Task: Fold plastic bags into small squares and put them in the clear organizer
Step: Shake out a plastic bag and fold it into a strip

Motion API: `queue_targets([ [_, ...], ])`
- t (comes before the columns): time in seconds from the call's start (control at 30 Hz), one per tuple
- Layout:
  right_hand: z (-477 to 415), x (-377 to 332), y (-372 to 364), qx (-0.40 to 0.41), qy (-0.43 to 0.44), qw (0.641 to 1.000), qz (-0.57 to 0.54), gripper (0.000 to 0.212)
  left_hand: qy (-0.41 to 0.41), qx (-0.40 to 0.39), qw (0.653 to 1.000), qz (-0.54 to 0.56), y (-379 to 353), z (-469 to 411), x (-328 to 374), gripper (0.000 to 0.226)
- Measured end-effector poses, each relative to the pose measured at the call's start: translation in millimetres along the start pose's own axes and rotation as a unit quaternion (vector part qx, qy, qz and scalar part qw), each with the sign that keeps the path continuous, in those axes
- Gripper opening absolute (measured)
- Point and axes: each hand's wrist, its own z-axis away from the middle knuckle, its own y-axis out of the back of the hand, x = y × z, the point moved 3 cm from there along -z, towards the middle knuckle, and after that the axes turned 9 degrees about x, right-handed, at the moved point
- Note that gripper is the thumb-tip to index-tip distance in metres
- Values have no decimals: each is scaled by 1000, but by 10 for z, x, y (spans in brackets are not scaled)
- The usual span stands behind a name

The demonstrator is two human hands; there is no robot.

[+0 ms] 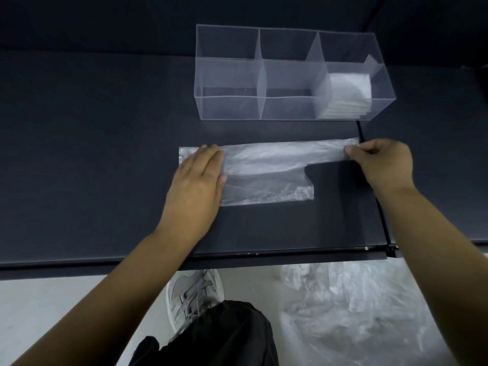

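**Bag Stretched Flat Before the Organizer**

A thin translucent plastic bag [266, 165] lies lengthwise on the dark matte table [92, 154], just in front of the clear three-compartment acrylic organizer [229, 104] (folded white bags [348, 93] fill its right compartment). The left hand [200, 173] presses flat on one end; the right hand [380, 162] pinches the other.

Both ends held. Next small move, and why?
Probably fold the end pinched by the right hand leftward over the translucent plastic bag: the left hand pins the other end, and the bag is longer than any compartment of the clear plastic organizer.
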Motion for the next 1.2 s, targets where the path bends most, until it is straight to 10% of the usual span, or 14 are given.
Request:
queue_targets([
  [0.13,508,-462,-73,132,155,979,26,23,8,-79,993,-82,-191,121,-79,72],
  [0.33,1719,-1071,-993,-197,423,884,4,49,-17,-108,987,-115,-190,158,-52,71],
  [0.7,470,-87,-568,-115,371,883,265,67,27,-108,987,-114,-172,153,-100,102],
  [0.93,730,-42,-105,-92,352,931,31,50,-63,-64,996,-8,-44,84,78,86],
  [1.2,833,-73,-189,-141,335,931,45,5,-92,-98,990,47,-244,182,369,85],
])
